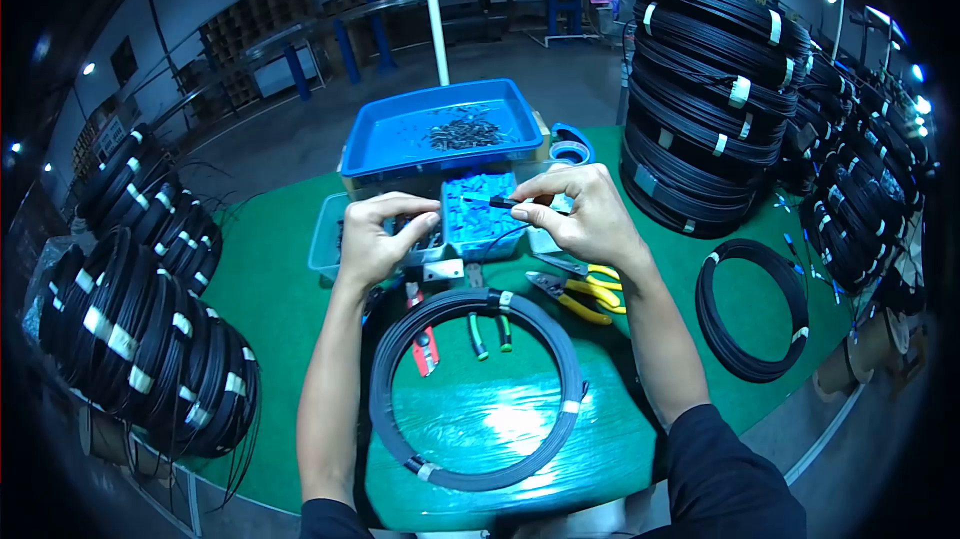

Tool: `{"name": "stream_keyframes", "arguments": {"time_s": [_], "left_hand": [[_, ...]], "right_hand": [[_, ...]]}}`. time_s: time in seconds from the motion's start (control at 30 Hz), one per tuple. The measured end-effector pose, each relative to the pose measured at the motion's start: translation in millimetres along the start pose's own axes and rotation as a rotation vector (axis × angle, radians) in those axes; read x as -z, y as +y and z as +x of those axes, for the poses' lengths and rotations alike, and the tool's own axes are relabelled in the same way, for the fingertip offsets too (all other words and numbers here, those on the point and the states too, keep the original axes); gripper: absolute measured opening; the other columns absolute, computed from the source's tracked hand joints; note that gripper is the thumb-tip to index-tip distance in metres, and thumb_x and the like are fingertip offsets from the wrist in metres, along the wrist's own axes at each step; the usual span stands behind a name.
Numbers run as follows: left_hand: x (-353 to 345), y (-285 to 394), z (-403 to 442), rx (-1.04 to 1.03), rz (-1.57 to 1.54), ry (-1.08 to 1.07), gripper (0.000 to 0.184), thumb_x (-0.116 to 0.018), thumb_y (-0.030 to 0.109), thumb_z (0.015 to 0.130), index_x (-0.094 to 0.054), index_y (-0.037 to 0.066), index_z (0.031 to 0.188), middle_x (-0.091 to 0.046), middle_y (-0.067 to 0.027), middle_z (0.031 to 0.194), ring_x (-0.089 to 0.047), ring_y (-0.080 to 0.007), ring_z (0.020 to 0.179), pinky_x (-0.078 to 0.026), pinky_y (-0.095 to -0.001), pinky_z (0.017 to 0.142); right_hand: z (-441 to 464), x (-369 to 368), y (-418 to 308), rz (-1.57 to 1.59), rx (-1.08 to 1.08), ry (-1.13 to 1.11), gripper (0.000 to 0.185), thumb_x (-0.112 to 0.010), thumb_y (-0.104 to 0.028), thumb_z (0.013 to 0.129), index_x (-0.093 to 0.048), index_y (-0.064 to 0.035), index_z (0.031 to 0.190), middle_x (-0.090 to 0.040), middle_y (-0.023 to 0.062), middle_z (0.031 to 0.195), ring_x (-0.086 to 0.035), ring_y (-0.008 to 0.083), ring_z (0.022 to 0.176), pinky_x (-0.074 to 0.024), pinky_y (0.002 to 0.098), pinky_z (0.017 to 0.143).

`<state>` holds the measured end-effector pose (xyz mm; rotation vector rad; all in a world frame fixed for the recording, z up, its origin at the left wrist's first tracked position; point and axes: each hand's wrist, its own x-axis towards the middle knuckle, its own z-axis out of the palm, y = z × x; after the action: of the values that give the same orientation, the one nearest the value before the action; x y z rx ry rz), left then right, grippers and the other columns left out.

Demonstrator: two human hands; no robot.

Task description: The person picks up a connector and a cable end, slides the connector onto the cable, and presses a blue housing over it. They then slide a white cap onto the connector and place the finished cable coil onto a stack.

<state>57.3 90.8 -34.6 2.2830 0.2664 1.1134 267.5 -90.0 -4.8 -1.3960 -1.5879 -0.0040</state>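
Note:
My right hand [580, 209] pinches the end of a black cable [506, 203] between thumb and fingers; a thin pale tip points left from it. Opposite, my left hand [385, 234] has its thumb and index finger drawn nearly together, and whatever lies between them is too small to make out. Both hands are raised over a clear bin of small blue parts [480, 209]. Below them, a coil of black cable [575, 379], bound with white tape, lies on the green table mat [290, 339].
Yellow-handled pliers [575, 301], a red-handled tool [425, 349] and green-handled cutters [478, 336] lie near the coil. Behind stands a blue tray [380, 139] with small dark pieces. Stacked cable coils [700, 109] rise at right, more coils [150, 349] at left. Another coil [705, 314] lies right.

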Motion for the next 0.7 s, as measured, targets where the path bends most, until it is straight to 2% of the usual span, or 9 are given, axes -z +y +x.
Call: {"name": "stream_keyframes", "arguments": {"time_s": [0.07,0.2,0.23,0.3,0.33,0.43,0.6,0.7], "left_hand": [[16,-3,-21,0.040,-0.112,0.141,0.017,-0.077,0.002,0.083,-0.078,-0.002,0.099,-0.075,-0.0128,0.094,-0.070,-0.0168,0.085,-0.053,-0.0268,0.074],[29,1,-47,0.061,-0.264,0.240,0.016,-0.075,-0.004,0.083,-0.075,-0.006,0.098,-0.075,-0.0143,0.093,-0.072,-0.0177,0.086,-0.056,-0.0278,0.080],[29,2,-52,0.051,-0.301,0.255,0.015,-0.075,-0.006,0.081,-0.075,-0.006,0.097,-0.075,-0.0144,0.091,-0.072,-0.0180,0.085,-0.056,-0.0279,0.080],[34,3,-54,0.041,-0.222,0.212,0.015,-0.075,-0.007,0.081,-0.075,-0.006,0.096,-0.075,-0.0148,0.090,-0.072,-0.0182,0.085,-0.057,-0.0283,0.080],[36,1,-55,0.013,-0.248,0.202,0.015,-0.075,-0.007,0.081,-0.075,-0.005,0.096,-0.075,-0.0153,0.090,-0.073,-0.0186,0.084,-0.057,-0.0286,0.079],[36,3,-54,-0.007,-0.349,0.249,0.015,-0.077,-0.001,0.081,-0.077,-0.002,0.095,-0.076,-0.0119,0.087,-0.073,-0.0154,0.083,-0.057,-0.0269,0.076],[33,15,-51,-0.045,-0.273,0.215,0.012,-0.074,0.000,0.086,-0.075,-0.006,0.097,-0.075,-0.0147,0.086,-0.073,-0.0185,0.080,-0.058,-0.0290,0.075],[29,19,-50,-0.087,-0.251,0.194,0.011,-0.074,0.001,0.086,-0.075,-0.005,0.095,-0.075,-0.0141,0.085,-0.073,-0.0181,0.079,-0.058,-0.0291,0.074]], "right_hand": [[-1,-9,-6,-0.030,0.054,-0.004,0.017,-0.077,-0.012,0.080,-0.077,0.0009,0.091,-0.074,0.0161,0.082,-0.071,0.0227,0.072,-0.0547,0.0336,0.069],[-4,-26,-19,-0.109,0.136,-0.012,0.014,-0.077,-0.010,0.079,-0.077,-0.0002,0.088,-0.072,0.0159,0.076,-0.069,0.0257,0.069,-0.0532,0.0362,0.065],[-5,-30,-18,-0.123,0.169,-0.025,0.012,-0.077,-0.010,0.078,-0.076,-0.0014,0.087,-0.072,0.0142,0.077,-0.067,0.0264,0.071,-0.0507,0.0378,0.069],[-6,-36,-17,-0.189,0.228,-0.056,0.012,-0.078,-0.012,0.078,-0.076,-0.0043,0.087,-0.071,0.0112,0.079,-0.066,0.0250,0.077,-0.0467,0.0385,0.077],[-7,-39,-16,-0.203,0.217,-0.086,0.013,-0.079,-0.014,0.078,-0.076,-0.0072,0.088,-0.070,0.0072,0.079,-0.063,0.0224,0.081,-0.0425,0.0387,0.083],[-8,-44,-24,-0.255,0.336,0.020,0.014,-0.081,-0.011,0.074,-0.078,-0.0083,0.088,-0.068,0.0052,0.072,-0.065,0.0199,0.078,-0.0471,0.0348,0.078],[-7,-44,-27,-0.140,0.389,0.104,0.014,-0.081,-0.012,0.074,-0.077,-0.0083,0.087,-0.068,0.0038,0.072,-0.065,0.0208,0.086,-0.0442,0.0370,0.084],[-7,-43,-30,-0.142,0.404,0.124,0.014,-0.081,-0.011,0.073,-0.077,-0.0076,0.086,-0.068,0.0037,0.072,-0.064,0.0213,0.083,-0.0455,0.0363,0.081]]}}
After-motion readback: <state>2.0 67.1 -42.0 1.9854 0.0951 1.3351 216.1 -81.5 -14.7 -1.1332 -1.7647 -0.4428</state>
